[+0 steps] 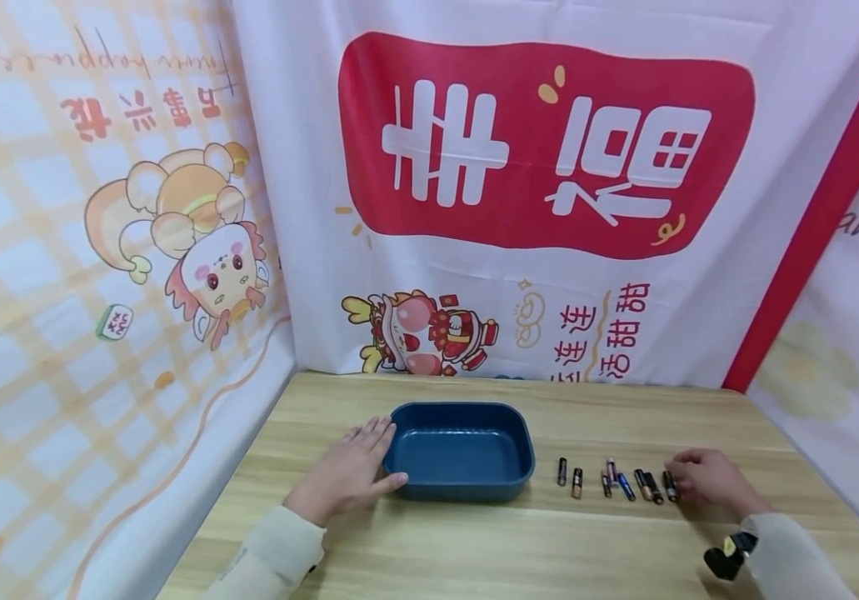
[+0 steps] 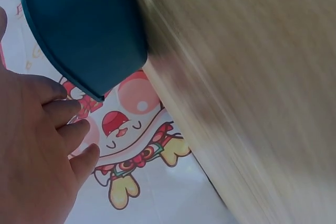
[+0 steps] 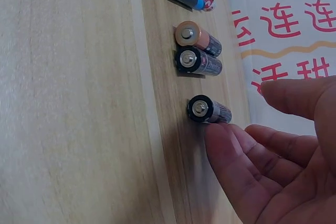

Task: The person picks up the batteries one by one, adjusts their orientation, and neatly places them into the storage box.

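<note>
A dark blue rectangular bin [image 1: 466,490] stands on the wooden table, its inside bare. My left hand [image 1: 350,475] rests at its left end, fingers at the rim and thumb along the front corner. In the left wrist view, the fingers [image 2: 73,135] are loosely bent beside the bin wall [image 2: 84,30]. To the right of the bin, several small batteries lie in a loose row. My right hand [image 1: 714,479] is at the row's right end. There, a fingertip [image 3: 223,137] meets the side of a black-ended battery [image 3: 210,109], while the thumb stays apart from it.
Two batteries lie close together [image 3: 199,61] just left of the end one, and a blue battery [image 1: 626,487] lies further left. Another battery [image 1: 562,472] is nearest the bin. Printed cloth [image 1: 309,250] hangs behind the table [image 1: 474,550] and along both sides.
</note>
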Demonstrator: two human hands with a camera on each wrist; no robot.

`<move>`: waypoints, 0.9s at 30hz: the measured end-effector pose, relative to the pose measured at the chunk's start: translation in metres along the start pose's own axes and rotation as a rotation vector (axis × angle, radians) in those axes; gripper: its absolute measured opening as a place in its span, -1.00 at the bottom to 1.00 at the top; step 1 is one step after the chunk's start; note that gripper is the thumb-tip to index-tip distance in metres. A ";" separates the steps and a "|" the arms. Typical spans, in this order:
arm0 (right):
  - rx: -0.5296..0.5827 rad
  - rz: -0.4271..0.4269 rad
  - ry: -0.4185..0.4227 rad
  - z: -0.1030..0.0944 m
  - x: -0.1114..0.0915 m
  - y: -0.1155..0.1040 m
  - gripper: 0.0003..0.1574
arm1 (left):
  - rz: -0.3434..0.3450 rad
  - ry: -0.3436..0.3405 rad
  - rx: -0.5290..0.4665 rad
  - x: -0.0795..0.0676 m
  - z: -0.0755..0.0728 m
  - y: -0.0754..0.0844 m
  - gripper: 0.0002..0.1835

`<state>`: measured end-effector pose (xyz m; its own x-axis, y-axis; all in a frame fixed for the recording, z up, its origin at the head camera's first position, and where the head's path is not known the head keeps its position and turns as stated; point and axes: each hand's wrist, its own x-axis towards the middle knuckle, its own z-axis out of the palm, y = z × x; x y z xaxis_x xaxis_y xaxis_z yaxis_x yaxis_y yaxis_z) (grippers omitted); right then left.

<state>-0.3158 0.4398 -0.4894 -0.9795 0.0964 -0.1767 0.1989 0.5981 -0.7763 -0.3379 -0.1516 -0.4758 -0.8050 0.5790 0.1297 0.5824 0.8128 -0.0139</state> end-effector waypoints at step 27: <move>-0.057 -0.003 0.002 0.015 0.019 0.008 -0.72 | -0.055 -0.021 -0.085 0.009 0.016 0.001 0.08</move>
<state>-0.3325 0.4350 -0.5079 -0.9801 0.0962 -0.1735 0.1943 0.6426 -0.7412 -0.3467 -0.1444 -0.4904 -0.8374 0.5360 0.1070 0.5445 0.8352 0.0773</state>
